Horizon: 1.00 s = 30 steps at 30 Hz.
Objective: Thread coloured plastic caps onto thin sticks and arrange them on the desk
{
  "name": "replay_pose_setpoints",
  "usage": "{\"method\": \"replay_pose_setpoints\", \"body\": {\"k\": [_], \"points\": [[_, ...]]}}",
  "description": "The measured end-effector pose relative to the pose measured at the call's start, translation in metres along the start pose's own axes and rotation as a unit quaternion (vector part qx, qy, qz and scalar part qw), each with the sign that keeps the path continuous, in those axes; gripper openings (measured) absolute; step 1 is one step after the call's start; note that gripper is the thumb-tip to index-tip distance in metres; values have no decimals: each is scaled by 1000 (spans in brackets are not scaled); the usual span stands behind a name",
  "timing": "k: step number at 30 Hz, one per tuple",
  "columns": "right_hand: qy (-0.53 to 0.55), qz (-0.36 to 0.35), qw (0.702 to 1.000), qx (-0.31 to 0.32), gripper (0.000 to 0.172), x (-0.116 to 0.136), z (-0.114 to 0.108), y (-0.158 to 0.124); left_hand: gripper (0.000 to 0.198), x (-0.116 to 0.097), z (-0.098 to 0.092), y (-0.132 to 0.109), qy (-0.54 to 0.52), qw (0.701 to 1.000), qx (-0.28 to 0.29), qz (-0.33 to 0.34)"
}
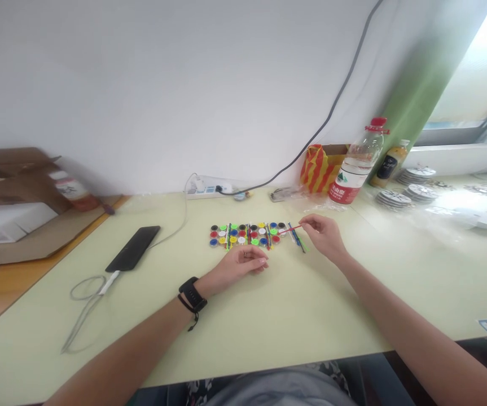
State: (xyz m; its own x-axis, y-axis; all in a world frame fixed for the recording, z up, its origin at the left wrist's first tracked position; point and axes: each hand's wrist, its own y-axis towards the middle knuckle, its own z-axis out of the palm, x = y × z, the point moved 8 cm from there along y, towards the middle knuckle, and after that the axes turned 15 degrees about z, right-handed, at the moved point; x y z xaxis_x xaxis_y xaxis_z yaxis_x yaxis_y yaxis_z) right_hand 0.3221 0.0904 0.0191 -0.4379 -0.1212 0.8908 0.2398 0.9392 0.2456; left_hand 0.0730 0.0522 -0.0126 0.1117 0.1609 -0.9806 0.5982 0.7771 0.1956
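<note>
Several small round pieces (241,233) in black, green, blue, red, white and yellow lie in rows on the pale table, with thin coloured sticks (270,237) between groups of them. More loose sticks (298,238) lie at the right end of the rows. My right hand (321,234) pinches a thin red stick (289,229) by its right end, its other end over the rightmost round pieces. My left hand (243,265) rests just in front of the rows, fingers curled; whether anything is between its fingertips is too small to tell.
A black phone (133,248) with a grey cable lies at the left, near a cardboard box (18,242). Along the wall are a power strip (209,189), a red-yellow bag (320,169) and a large water bottle (355,166). Stacked discs (393,198) stand at the right.
</note>
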Motion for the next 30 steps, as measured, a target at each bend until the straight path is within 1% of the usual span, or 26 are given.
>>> {"method": "replay_pose_setpoints", "body": {"k": [3, 8, 15, 22, 28, 30], "points": [[14, -13, 1000, -7, 15, -1, -2, 0, 31, 0, 0, 0, 3, 1000, -1, -4], [22, -20, 1000, 6, 20, 2, 0, -3, 32, -1, 1, -1, 6, 1000, 2, -5], [-12, 11, 1000, 21, 19, 2, 5, -4, 34, 1, -1, -1, 5, 1000, -7, -7], [-51, -24, 998, 13, 18, 13, 7, -12, 34, -4, 2, -1, 9, 1000, -3, 0], [-6, 4, 1000, 22, 20, 13, 2, -10, 33, -2, 0, -2, 29, 999, -14, 11], [14, 19, 999, 41, 20, 13, 2, -9, 33, -1, -1, -2, 47, 999, -16, 18]]}}
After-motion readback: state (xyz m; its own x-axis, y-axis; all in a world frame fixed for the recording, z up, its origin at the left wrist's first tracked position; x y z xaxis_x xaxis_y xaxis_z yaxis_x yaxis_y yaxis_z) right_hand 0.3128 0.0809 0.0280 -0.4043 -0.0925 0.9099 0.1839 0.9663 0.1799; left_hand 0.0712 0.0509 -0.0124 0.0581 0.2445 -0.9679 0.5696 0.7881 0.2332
